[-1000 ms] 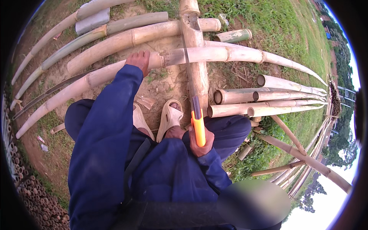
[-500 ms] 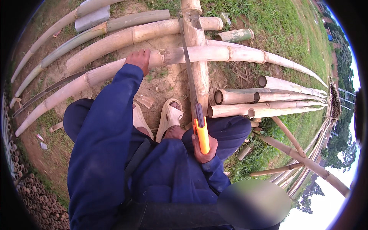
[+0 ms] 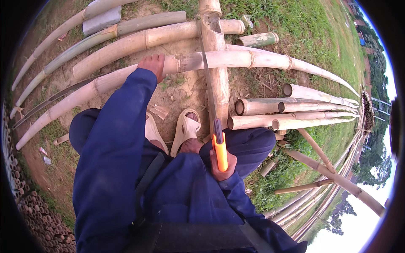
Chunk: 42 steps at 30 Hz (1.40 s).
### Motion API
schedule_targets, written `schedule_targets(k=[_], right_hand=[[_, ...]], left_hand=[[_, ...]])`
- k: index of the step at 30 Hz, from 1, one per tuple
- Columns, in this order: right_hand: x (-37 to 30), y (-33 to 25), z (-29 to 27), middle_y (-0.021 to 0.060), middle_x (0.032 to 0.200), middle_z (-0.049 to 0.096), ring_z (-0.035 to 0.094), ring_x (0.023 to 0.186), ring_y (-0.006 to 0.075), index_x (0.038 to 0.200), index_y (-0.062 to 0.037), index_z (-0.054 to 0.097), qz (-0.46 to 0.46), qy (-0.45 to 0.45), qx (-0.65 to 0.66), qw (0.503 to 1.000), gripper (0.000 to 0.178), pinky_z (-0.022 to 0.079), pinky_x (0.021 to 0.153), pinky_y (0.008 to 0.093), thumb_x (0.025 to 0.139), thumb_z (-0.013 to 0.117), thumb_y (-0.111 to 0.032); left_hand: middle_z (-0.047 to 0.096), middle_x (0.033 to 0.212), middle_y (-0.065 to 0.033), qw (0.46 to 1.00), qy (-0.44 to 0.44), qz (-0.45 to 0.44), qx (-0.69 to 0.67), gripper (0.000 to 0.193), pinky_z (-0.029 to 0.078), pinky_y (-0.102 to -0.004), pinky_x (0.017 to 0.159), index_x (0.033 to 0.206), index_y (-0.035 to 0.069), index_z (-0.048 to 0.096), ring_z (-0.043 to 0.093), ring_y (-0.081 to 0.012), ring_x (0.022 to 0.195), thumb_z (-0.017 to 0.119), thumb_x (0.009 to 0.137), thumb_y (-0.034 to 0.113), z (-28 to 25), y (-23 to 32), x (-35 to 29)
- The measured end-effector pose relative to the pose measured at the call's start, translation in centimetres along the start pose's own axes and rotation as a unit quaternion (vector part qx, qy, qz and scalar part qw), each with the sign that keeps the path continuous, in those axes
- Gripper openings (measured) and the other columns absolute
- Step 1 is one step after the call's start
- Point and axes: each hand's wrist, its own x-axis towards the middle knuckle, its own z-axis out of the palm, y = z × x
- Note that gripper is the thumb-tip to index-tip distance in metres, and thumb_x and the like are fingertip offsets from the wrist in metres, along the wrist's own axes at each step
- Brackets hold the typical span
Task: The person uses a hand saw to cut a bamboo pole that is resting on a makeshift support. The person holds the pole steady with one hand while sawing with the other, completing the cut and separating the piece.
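My right hand (image 3: pixel 224 165) grips the orange handle of a handsaw (image 3: pixel 220 152), low over my right knee. The thin blade runs away from me across a long pale bamboo pole (image 3: pixel 114 81), next to a dark band on it. Whether the teeth have cut into the wall is too small to tell. My left hand (image 3: pixel 152 66) is wrapped over the same pole, left of the blade, with the fingers curled round its far side. Under the pole lies a thick bamboo post (image 3: pixel 219 86), with a notch cut near its far end.
Several longer bamboo poles (image 3: pixel 147 37) lie at the far left. Several cut poles (image 3: pixel 257 106) point away to the right, near a short green bamboo piece (image 3: pixel 258 39). My sandalled feet (image 3: pixel 185 131) rest on bare soil. Stacked bamboo (image 3: pixel 40 221) fills the lower left.
The saw handle and my right hand have come slightly nearer to me, the blade sliding along with them. My left hand stays on the pole. A blurred shape at the lower right is gone.
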Motion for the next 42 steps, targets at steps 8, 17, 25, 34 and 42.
schedule_targets(k=[8, 17, 25, 34, 42], right_hand=[[8.4, 1.1, 2.5, 0.0131, 0.066, 0.065, 0.062, 0.054, 0.0204, 0.093, 0.0026, 0.068, 0.020, 0.016, 0.052, 0.998, 0.009, 0.048, 0.055, 0.0335, 0.091, 0.071, -0.005], [-0.6, 0.5, -1.3, 0.0144, 0.072, 0.069, 0.071, 0.065, 0.0222, 0.101, 0.0033, 0.071, 0.052, -0.023, 0.016, 0.998, 0.015, 0.054, 0.064, 0.0332, 0.087, 0.071, -0.004], [9.5, 2.6, 1.9, 0.0136, 0.065, 0.063, 0.061, 0.055, 0.0186, 0.094, 0.0044, 0.068, 0.031, 0.003, 0.127, 0.991, 0.012, 0.048, 0.055, 0.0322, 0.089, 0.073, -0.005], [3.3, 0.5, -1.6, 0.0106, 0.065, 0.064, 0.063, 0.056, 0.0179, 0.097, 0.0040, 0.070, 0.040, -0.029, 0.052, 0.997, 0.010, 0.050, 0.056, 0.0316, 0.091, 0.070, -0.004], [4.7, 1.6, -0.2, 0.0121, 0.070, 0.069, 0.066, 0.061, 0.0178, 0.096, 0.0030, 0.071, 0.070, -0.012, 0.100, 0.992, 0.011, 0.051, 0.060, 0.0326, 0.088, 0.073, -0.005]], left_hand=[[0.066, 0.113, -0.0130, 1.000, -0.017, -0.013, -0.012, 0.068, 0.053, -0.0474, 0.090, 0.120, 0.009, 0.051, 0.066, -0.0343, 0.107, 0.088, 0.068, 0.035, -0.7, 0.5, 1.3], [0.066, 0.119, -0.0135, 0.997, -0.066, -0.039, -0.018, 0.071, 0.053, -0.0482, 0.092, 0.125, 0.010, 0.051, 0.066, -0.0354, 0.111, 0.087, 0.070, 0.037, -1.1, -0.1, 0.8], [0.067, 0.118, -0.0140, 0.997, -0.073, -0.025, -0.021, 0.071, 0.054, -0.0476, 0.092, 0.124, 0.010, 0.051, 0.067, -0.0359, 0.109, 0.087, 0.070, 0.038, -1.2, 0.4, 1.5], [0.068, 0.113, -0.0149, 0.998, -0.053, -0.019, -0.006, 0.069, 0.055, -0.0466, 0.091, 0.121, 0.008, 0.051, 0.068, -0.0354, 0.107, 0.086, 0.070, 0.040, -1.1, 0.3, 0.9], [0.069, 0.117, -0.0173, 0.992, -0.116, -0.039, -0.007, 0.068, 0.054, -0.0470, 0.092, 0.119, 0.007, 0.051, 0.068, -0.0347, 0.109, 0.086, 0.072, 0.040, -3.4, 0.5, 1.5]])
